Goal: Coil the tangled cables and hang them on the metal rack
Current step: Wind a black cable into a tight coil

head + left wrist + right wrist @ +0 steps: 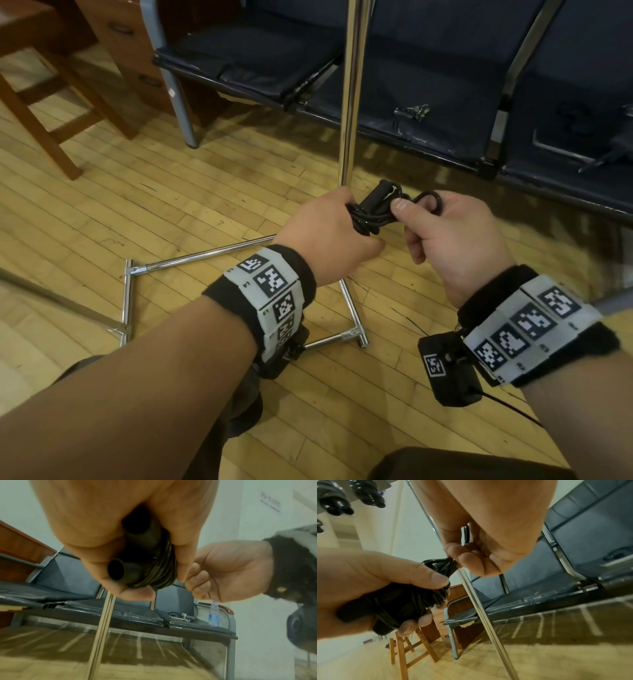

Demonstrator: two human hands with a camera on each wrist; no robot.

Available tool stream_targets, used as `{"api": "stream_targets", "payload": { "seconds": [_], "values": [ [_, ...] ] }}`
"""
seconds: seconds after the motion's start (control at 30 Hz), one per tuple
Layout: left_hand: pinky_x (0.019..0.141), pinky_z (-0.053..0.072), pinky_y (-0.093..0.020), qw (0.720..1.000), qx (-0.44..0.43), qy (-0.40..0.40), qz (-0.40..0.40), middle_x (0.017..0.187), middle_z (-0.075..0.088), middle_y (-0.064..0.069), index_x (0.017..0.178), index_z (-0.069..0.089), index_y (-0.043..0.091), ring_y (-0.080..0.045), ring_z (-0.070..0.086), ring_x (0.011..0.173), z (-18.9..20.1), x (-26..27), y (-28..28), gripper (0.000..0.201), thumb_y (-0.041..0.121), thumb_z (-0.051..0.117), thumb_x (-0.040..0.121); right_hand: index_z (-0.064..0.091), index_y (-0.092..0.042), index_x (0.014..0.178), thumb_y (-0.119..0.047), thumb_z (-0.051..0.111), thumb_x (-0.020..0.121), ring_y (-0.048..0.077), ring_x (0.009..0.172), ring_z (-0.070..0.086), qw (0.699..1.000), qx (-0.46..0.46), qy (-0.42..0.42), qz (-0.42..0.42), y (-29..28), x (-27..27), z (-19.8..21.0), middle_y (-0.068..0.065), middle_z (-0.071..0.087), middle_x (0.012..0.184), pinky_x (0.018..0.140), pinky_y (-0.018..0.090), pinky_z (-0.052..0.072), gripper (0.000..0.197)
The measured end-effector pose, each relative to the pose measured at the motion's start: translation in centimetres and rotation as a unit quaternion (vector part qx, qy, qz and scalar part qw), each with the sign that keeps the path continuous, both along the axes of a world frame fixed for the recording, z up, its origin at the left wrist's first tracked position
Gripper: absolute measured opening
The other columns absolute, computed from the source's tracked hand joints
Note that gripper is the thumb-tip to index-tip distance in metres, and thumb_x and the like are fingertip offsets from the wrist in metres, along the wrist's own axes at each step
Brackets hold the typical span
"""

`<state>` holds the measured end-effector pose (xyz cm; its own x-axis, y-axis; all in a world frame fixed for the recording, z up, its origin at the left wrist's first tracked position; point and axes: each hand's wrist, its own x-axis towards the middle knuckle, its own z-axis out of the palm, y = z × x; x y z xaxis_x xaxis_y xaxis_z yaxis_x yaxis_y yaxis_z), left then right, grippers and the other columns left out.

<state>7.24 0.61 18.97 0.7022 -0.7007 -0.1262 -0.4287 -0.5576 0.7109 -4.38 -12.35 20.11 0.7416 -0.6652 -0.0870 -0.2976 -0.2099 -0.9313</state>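
Observation:
A black coiled cable [371, 214] with two thick plug ends [126, 569] sits bunched in my left hand [329, 233], whose fingers wrap round the coil [399, 601]. My right hand [445, 233] pinches a small loop of the same cable [428, 200] between thumb and fingers, just right of the bundle. Both hands hover in front of the chrome rack's upright pole [351, 92]. Other coiled black cables [351, 496] hang from the rack's top in the right wrist view.
The rack's chrome base frame [205, 253] lies on the wooden floor below my hands. A row of dark blue seats [428, 102] stands behind the pole, with small items and a water bottle [214, 614] on them. A wooden stool [44, 113] stands at left.

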Motion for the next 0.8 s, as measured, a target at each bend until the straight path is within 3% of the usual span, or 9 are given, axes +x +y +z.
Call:
{"api": "stream_targets", "payload": {
  "seconds": [0.1, 0.17, 0.27, 0.37, 0.43, 0.57, 0.7, 0.77, 0.8],
  "values": [
    [0.042, 0.041, -0.013, 1.0, 0.023, -0.013, -0.008, 0.082, 0.065, 0.009, 0.095, 0.048, 0.037, -0.005, 0.064, 0.064, -0.2, -0.1, 0.0, 0.036, 0.044, 0.082, 0.083, 0.067, -0.01, 0.081, -0.036, 0.066, 0.096, 0.018, 0.059, 0.056, 0.99, -0.127, 0.052, 0.026, 0.1, 0.0, 0.4, 0.0, 0.063, 0.062, 0.066, 0.048, 0.055, 0.03],
    [0.041, 0.044, -0.013, 1.0, 0.003, 0.028, -0.013, 0.081, 0.068, 0.007, 0.095, 0.052, 0.037, -0.007, 0.066, 0.059, -0.4, 0.0, 0.1, 0.035, 0.044, 0.084, 0.082, 0.068, -0.013, 0.083, -0.036, 0.066, 0.096, 0.015, 0.058, 0.056, 0.99, -0.132, 0.039, 0.024, 0.1, -0.3, 0.4, -0.001, 0.063, 0.063, 0.063, 0.043, 0.056, 0.027],
    [0.048, 0.054, -0.019, 0.982, -0.086, 0.165, -0.024, 0.077, 0.077, 0.004, 0.102, 0.064, 0.029, -0.006, 0.07, 0.056, 0.1, 0.0, 0.4, 0.032, 0.038, 0.087, 0.083, 0.068, -0.013, 0.094, -0.034, 0.063, 0.1, 0.012, 0.062, 0.06, 0.999, -0.02, -0.026, 0.011, 0.0, -0.4, 0.4, -0.001, 0.067, 0.07, 0.062, 0.03, 0.056, 0.022],
    [0.055, 0.058, -0.029, 0.935, -0.169, 0.307, -0.049, 0.088, 0.079, -0.005, 0.112, 0.069, 0.012, -0.019, 0.074, 0.069, 0.8, 0.2, 0.7, 0.036, 0.029, 0.087, 0.085, 0.07, -0.02, 0.115, -0.046, 0.058, 0.1, 0.029, 0.097, 0.07, 0.986, 0.151, -0.043, 0.059, -0.1, -0.4, 0.6, 0.008, 0.076, 0.11, 0.088, 0.048, 0.057, 0.032],
    [0.055, 0.059, -0.032, 0.909, -0.188, 0.364, -0.082, 0.094, 0.077, -0.013, 0.114, 0.069, 0.007, -0.026, 0.073, 0.072, 1.1, 0.2, 0.8, 0.037, 0.027, 0.083, 0.086, 0.068, -0.021, 0.126, -0.05, 0.054, 0.096, 0.032, 0.11, 0.068, 0.968, 0.216, -0.062, 0.112, -0.2, -0.5, 0.5, 0.01, 0.074, 0.122, 0.095, 0.049, 0.055, 0.044],
    [0.055, 0.06, -0.032, 0.872, -0.185, 0.432, -0.141, 0.092, 0.074, -0.015, 0.113, 0.066, 0.01, -0.027, 0.072, 0.069, 0.8, -0.2, 0.9, 0.025, 0.02, 0.077, 0.093, 0.066, -0.019, 0.13, -0.04, 0.041, 0.106, 0.02, 0.098, 0.073, 0.947, 0.263, -0.127, 0.136, 0.3, -0.5, 0.6, 0.005, 0.074, 0.124, 0.064, 0.028, 0.056, 0.041],
    [0.06, 0.062, -0.036, 0.898, -0.15, 0.388, -0.144, 0.09, 0.076, -0.013, 0.11, 0.069, 0.018, -0.028, 0.074, 0.071, 0.3, -0.3, 0.7, 0.023, 0.021, 0.082, 0.091, 0.076, -0.013, 0.113, -0.052, 0.043, 0.104, 0.024, 0.102, 0.075, 0.957, 0.262, -0.105, 0.072, 0.1, -0.5, 0.1, 0.009, 0.078, 0.113, 0.075, 0.038, 0.058, 0.051],
    [0.061, 0.062, -0.037, 0.913, -0.117, 0.362, -0.15, 0.087, 0.077, -0.008, 0.109, 0.07, 0.021, -0.026, 0.074, 0.07, -0.1, -0.5, 0.6, 0.023, 0.022, 0.084, 0.09, 0.078, -0.01, 0.093, -0.067, 0.041, 0.099, 0.019, 0.085, 0.077, 0.989, 0.142, -0.031, -0.003, -0.2, -0.4, 0.1, 0.008, 0.08, 0.09, 0.08, 0.042, 0.059, 0.068],
    [0.059, 0.061, -0.036, 0.92, -0.101, 0.35, -0.147, 0.084, 0.077, -0.007, 0.108, 0.07, 0.02, -0.025, 0.074, 0.068, -0.3, -0.6, 0.5, 0.024, 0.024, 0.085, 0.089, 0.075, -0.007, 0.083, -0.072, 0.038, 0.098, 0.015, 0.071, 0.075, 0.999, 0.041, 0.022, -0.016, -0.6, -0.4, 0.0, 0.007, 0.077, 0.076, 0.073, 0.041, 0.059, 0.076]
  ]
}}
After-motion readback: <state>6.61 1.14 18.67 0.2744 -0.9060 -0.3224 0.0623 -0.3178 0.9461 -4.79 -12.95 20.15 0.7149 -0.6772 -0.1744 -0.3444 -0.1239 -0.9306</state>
